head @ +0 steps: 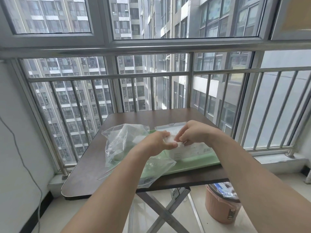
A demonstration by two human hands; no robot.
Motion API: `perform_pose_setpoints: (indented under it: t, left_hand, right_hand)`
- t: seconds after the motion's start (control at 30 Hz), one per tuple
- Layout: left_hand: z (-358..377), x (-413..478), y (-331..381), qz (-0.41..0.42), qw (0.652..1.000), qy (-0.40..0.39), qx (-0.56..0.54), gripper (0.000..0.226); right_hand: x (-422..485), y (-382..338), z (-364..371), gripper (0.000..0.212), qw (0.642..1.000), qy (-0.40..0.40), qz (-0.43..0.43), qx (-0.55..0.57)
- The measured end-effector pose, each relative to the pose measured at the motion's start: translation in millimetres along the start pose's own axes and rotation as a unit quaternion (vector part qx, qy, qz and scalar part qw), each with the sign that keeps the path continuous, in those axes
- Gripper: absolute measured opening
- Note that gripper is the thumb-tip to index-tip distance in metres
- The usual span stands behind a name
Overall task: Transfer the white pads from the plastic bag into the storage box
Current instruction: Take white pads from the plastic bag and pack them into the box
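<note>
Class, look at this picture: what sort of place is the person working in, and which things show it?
Probably an enclosed balcony of a high-rise flat: a metal railing before big windows, tower blocks outside, and a small folding table with a bin beside it.

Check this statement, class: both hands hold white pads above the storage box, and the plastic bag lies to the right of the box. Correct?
No. The head view shows the plastic bag left of the storage box. Left hand and right hand do hold white pads above it.
</note>
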State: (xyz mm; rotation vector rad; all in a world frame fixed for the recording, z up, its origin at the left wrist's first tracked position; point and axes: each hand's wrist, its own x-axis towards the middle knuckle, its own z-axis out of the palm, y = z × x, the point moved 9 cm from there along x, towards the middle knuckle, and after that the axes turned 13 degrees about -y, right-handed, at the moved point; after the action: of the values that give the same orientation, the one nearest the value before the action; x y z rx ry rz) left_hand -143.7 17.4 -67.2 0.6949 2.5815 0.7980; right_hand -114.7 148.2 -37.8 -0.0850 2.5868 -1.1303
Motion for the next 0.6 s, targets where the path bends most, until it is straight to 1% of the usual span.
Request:
perform_pose_setpoints:
  t: [0.13, 0.23, 0.3, 0.33, 0.4, 0.43, 0.47, 0.5, 0.53, 0.6]
  left_hand:
    - [-2.5, -6.3, 8.5, -0.008, 0.998, 0.006, 0.055, 0.076]
    - [-12.3, -16.5, 15.5, -0.014, 0.993, 0.042, 0.113, 0.076]
    - [-22.3, -29.3, 22.1, 0.01, 0.992, 0.064, 0.109, 0.07]
    - [-27.7, -38.3, 24.6, 0.028, 0.993, 0.066, 0.095, 0.064]
    - [-38.0, -62.9, 28.0, 0.064, 0.993, 0.062, 0.073, 0.048]
    - [-42.0, -77.6, 26.8, 0.08, 0.993, 0.058, 0.07, 0.038]
    - [-45.3, -91.8, 23.4, 0.092, 0.992, 0.053, 0.073, 0.028]
    - [-49.1, -106.2, 18.5, 0.097, 0.991, 0.052, 0.079, 0.024]
    - [-51.6, -119.3, 12.7, 0.098, 0.99, 0.052, 0.089, 0.027]
    - [-53.1, -138.0, -0.2, 0.08, 0.986, 0.052, 0.14, 0.039]
  right_hand:
    - [-7.7, 0.5, 2.1, 0.032, 0.998, -0.031, -0.016, 0.045]
    - [-12.9, 2.6, -0.3, 0.028, 0.998, -0.02, -0.015, 0.05]
    - [-20.1, 2.8, -5.5, 0.021, 0.999, 0.017, -0.014, 0.026]
    - [-25.0, 0.3, -10.6, 0.019, 0.998, 0.051, -0.021, 0.0]
    - [-38.1, -11.4, -20.9, 0.017, 0.99, 0.125, -0.049, -0.035]
    - [-46.4, -21.0, -20.6, 0.016, 0.987, 0.141, -0.074, -0.03]
    - [-53.8, -31.4, -16.1, 0.015, 0.985, 0.136, -0.102, -0.016]
    - [-61.3, -43.6, -7.6, 0.014, 0.985, 0.113, -0.131, 0.001]
    - [-67.7, -55.3, 4.3, 0.014, 0.984, 0.079, -0.158, 0.01]
    - [-78.3, -75.2, 34.3, 0.018, 0.982, -0.003, -0.189, 0.006]
